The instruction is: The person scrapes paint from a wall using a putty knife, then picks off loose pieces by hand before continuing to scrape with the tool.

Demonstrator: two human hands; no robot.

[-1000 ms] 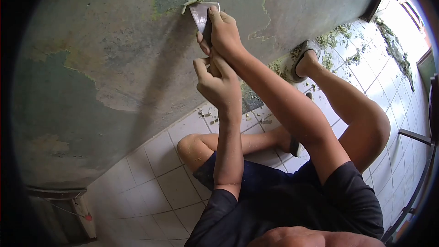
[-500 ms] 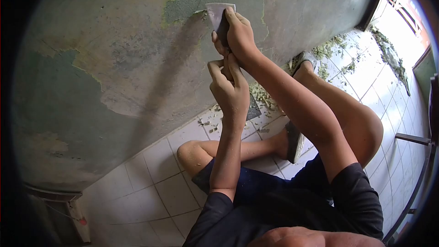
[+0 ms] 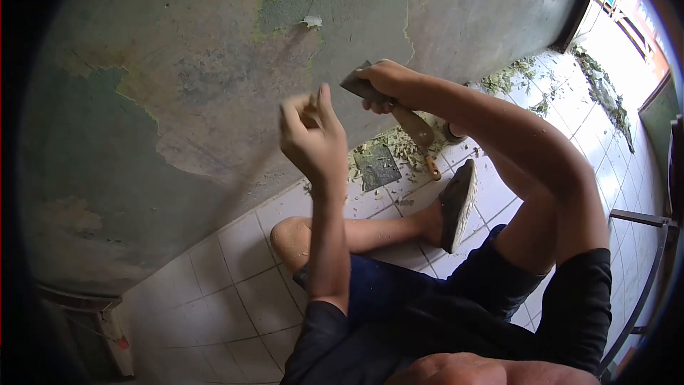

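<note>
Right hand [image 3: 385,85] is gripping the scraper [image 3: 395,114], fingers wrapped tight around it, blade end near the wall [image 3: 178,85], wooden handle pointing down toward the floor. Left hand [image 3: 308,135] is hanging raised beside it, fingers loosely spread, holding nothing. Paint flakes [image 3: 399,146] are lying along the tiled floor [image 3: 242,271] beneath.

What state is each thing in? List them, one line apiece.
scraper: held in the right hand, blade off the wall.
right hand: grip closed around the scraper.
left hand: raised, fingers loosely curled, holding nothing that shows.
wall: paint partly scraped away, patches left.
paint flake: curled, hanging on the wall.
paint scraps: loose, piled on the floor by the wall.
floor tiles: white, littered near the wall.
</note>
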